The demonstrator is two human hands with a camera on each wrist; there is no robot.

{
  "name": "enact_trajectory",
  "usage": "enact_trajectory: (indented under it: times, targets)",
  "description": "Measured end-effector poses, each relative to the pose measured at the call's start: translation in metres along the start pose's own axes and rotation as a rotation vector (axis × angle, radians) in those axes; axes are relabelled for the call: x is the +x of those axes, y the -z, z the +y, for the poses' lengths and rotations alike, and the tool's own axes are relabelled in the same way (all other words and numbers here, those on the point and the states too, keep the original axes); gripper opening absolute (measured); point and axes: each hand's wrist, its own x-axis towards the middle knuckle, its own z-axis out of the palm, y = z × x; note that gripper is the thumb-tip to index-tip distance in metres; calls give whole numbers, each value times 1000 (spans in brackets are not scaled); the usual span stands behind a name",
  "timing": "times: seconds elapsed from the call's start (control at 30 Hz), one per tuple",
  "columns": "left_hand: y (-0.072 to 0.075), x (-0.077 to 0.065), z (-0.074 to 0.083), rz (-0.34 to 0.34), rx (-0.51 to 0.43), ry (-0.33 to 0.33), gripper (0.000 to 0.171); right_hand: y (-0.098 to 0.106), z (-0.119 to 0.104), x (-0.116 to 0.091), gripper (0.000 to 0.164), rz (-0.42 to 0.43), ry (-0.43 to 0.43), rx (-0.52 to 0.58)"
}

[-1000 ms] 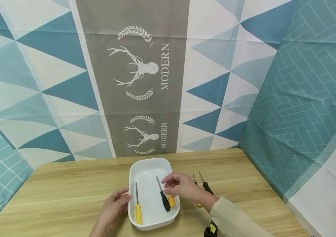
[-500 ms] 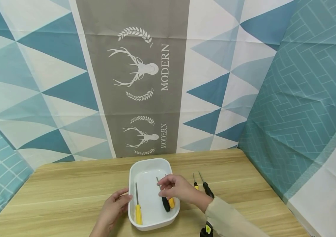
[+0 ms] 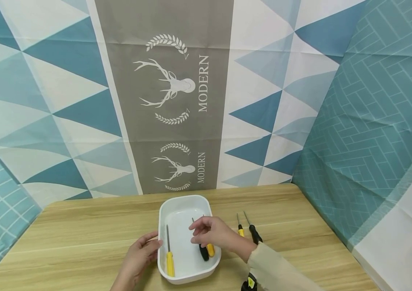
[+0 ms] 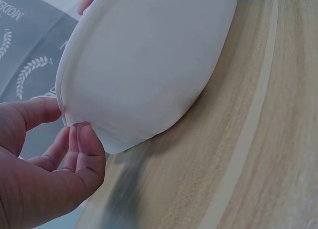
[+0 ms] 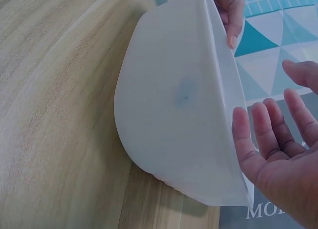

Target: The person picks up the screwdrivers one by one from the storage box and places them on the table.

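Observation:
A white tray point(image 3: 191, 278) stands on the table with screwdrivers lying in it. At its left lies a screwdriver with a yellow handle point(image 3: 170, 262); at its right are a black-handled screwdriver point(image 3: 204, 253) and an orange-yellow-handled one point(image 3: 211, 249), both partly covered by my right hand. My left hand point(image 3: 139, 255) pinches the tray's left rim; in the left wrist view, the thumb and fingers point(image 4: 89, 149) meet at that rim. Over the tray's right side hovers my right hand point(image 3: 215, 234), with loosely bent fingers point(image 5: 242, 129) holding nothing.
Right of the tray, a yellow-and-black screwdriver point(image 3: 240, 231) and a black-handled screwdriver point(image 3: 254, 233) lie on the wooden table point(image 3: 93, 234), partly behind the right arm. A black device with a yellow-green mark point(image 3: 251, 281) sits below the right sleeve. Patterned cloths point(image 3: 177, 101) hang behind.
My right hand has shifted a little leftward over the tray, uncovering more of the yellow-and-black screwdriver on the table. The left hand, tray and screwdrivers have stayed in place.

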Motion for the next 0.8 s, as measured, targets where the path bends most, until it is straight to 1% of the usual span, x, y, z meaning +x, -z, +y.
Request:
enact_trajectory:
  times: [0.5,0.8]
  targets:
    - [1,2,-4,1,-9,0,54,-9,3,6,27,-15,1,-12]
    - [0,0,-2,4,-8,7,53,-15,5,10,27,-13,-11,-36]
